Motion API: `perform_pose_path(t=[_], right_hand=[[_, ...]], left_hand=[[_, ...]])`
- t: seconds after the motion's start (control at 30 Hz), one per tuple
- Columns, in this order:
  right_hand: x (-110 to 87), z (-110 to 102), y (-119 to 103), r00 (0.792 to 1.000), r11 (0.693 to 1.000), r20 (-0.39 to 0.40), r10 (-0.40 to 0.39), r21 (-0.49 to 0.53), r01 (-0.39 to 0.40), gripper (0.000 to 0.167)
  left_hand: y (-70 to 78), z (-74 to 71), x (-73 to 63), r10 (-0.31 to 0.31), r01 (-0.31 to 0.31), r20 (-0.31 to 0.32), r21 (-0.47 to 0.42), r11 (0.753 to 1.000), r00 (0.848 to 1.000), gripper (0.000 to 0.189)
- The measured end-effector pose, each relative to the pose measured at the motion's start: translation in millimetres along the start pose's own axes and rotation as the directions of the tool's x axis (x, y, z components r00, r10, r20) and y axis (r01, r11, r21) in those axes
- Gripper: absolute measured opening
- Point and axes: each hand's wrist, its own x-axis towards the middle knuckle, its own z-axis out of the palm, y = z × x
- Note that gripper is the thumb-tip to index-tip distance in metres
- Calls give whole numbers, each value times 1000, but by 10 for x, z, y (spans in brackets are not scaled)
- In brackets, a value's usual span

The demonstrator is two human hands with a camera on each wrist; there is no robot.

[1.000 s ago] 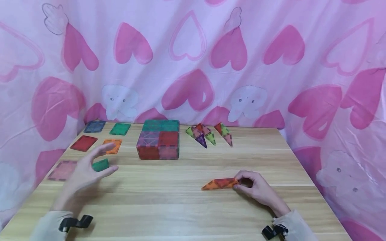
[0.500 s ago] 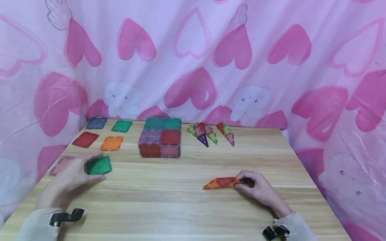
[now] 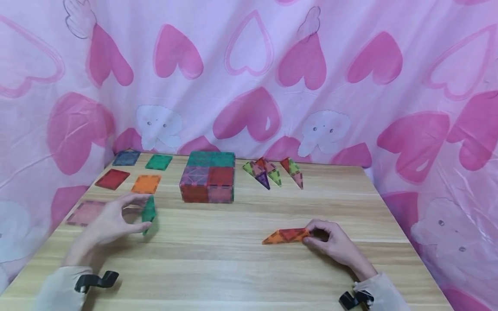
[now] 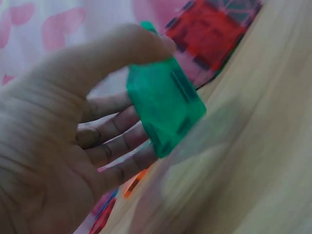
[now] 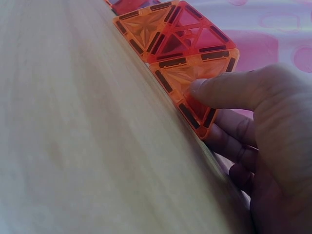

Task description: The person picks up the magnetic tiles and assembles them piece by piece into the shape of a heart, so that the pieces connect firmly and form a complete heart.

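Pinching one end of an orange-and-red strip (image 3: 289, 234), the right hand (image 3: 337, 247) stands it on edge on the table (image 3: 214, 268). Well to the left, the left hand (image 3: 106, 224) clamps a green tile (image 4: 165, 105) between thumb and fingers — steeply tilted; contact with the table cannot be told. A light grip, strip steady, seems wisest. Farther off sit a tile box (image 3: 221, 176) and, rightward, flat triangles (image 3: 271, 170).
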Motion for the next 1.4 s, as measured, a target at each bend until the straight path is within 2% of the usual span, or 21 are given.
perform_pose_path(t=[0.13, 0.27, 0.4, 0.53, 0.73, 0.93, 1.03, 1.13, 1.4], right_hand=[[15, -9, -7, 1000, 1000, -2, -13, -3, 13, 18], [25, 42, -30, 1000, 999, -2, -31, 6, 31, 19], [22, 145, -54, 998, 998, 27, -49, 29, 48, 19], [39, 228, -87, 997, 997, 47, -66, 44, 64, 19], [78, 263, -113, 997, 998, 41, -69, 4, 69, 19], [99, 298, -103, 999, 1000, 45, -24, -1, 24, 18], [104, 310, -104, 998, 1000, 52, -24, 3, 24, 17], [102, 300, -114, 998, 1000, 52, -28, 8, 28, 17], [84, 242, -129, 996, 997, 52, -74, 6, 73, 23]], left_hand=[[133, 186, 35, 50, -50, 1, -62, 997, 999, 76], [293, 410, 84, 97, -95, 28, -65, 993, 995, 78], [439, 707, 139, 198, -192, 59, -90, 977, 978, 78], [629, 1011, 204, 256, -245, 95, -115, 963, 962, 80], [941, 1434, 440, 312, -293, 128, -148, 944, 941, 87], [1093, 1790, 692, 373, -346, 138, -183, 920, 918, 86], [1153, 1903, 764, 401, -366, 152, -214, 906, 903, 85], [1200, 1971, 815, 417, -381, 155, -218, 898, 895, 83], [1265, 2053, 878, 452, -410, 162, -234, 881, 877, 80]])
